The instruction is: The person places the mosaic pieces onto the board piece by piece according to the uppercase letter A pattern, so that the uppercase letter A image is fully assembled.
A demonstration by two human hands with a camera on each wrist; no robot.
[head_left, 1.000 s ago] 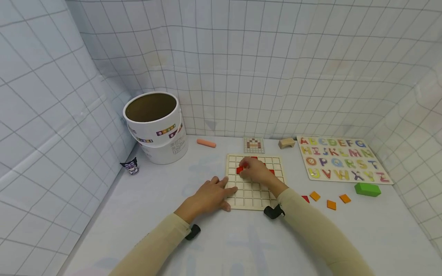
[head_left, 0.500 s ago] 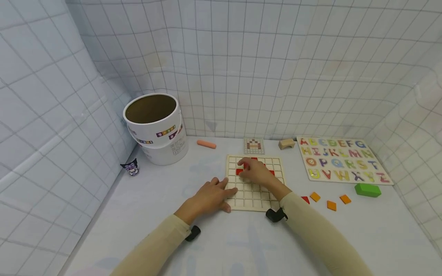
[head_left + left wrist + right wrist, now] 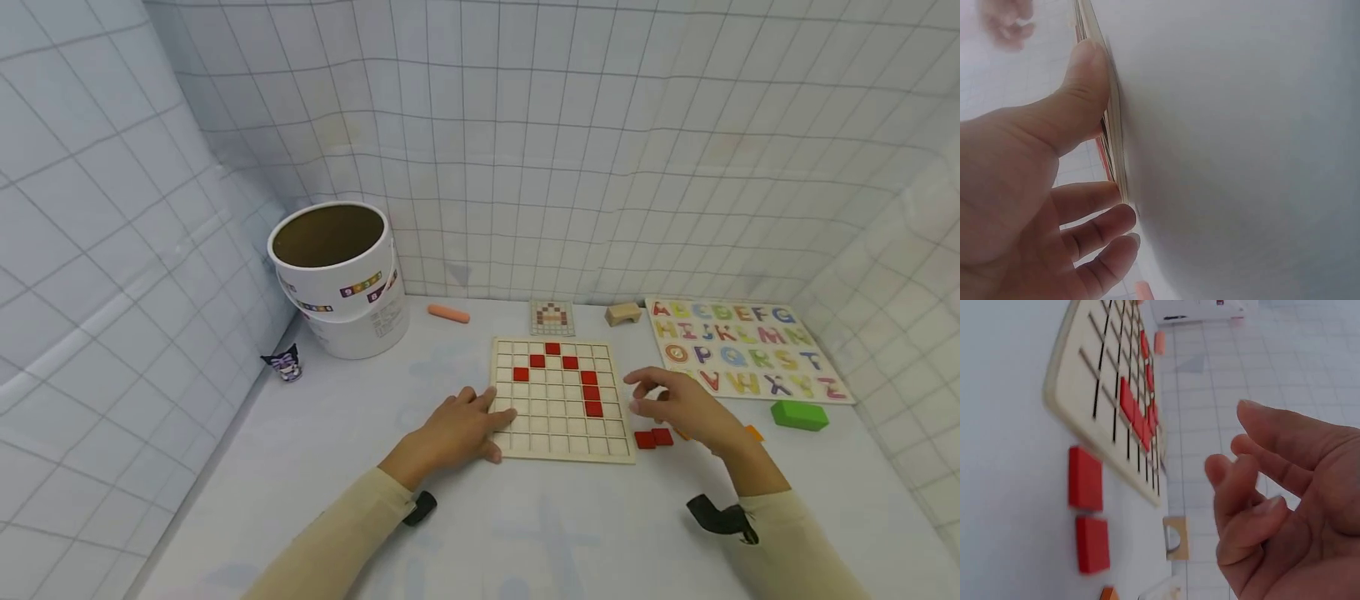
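My left hand (image 3: 459, 425) rests at the left edge of a wooden grid board (image 3: 551, 446), its fingers spread. In the left wrist view the thumb (image 3: 1085, 81) lies along the board's edge. Several red square tiles (image 3: 591, 392) sit in the grid's cells, some in a slanting line and some in a column. My right hand (image 3: 686, 408) hovers right of the board with loosely bent fingers and nothing between them. Near it two loose red tiles (image 3: 644, 440) lie side by side on the table. Orange tiles (image 3: 753, 432) are partly hidden under this hand.
Behind the board stand a small pattern card (image 3: 552, 318), a wooden arch block (image 3: 622, 313) and an orange stick (image 3: 448, 313). An alphabet board (image 3: 735, 333) and a green block (image 3: 799, 415) are at right. A white bucket (image 3: 352, 325) and a small purple figure (image 3: 285, 364) are at left.
My right hand has let go of a red tile in the grid's upper left and moved right, off the board, uncovering the tiles there. My left hand has stayed in place.
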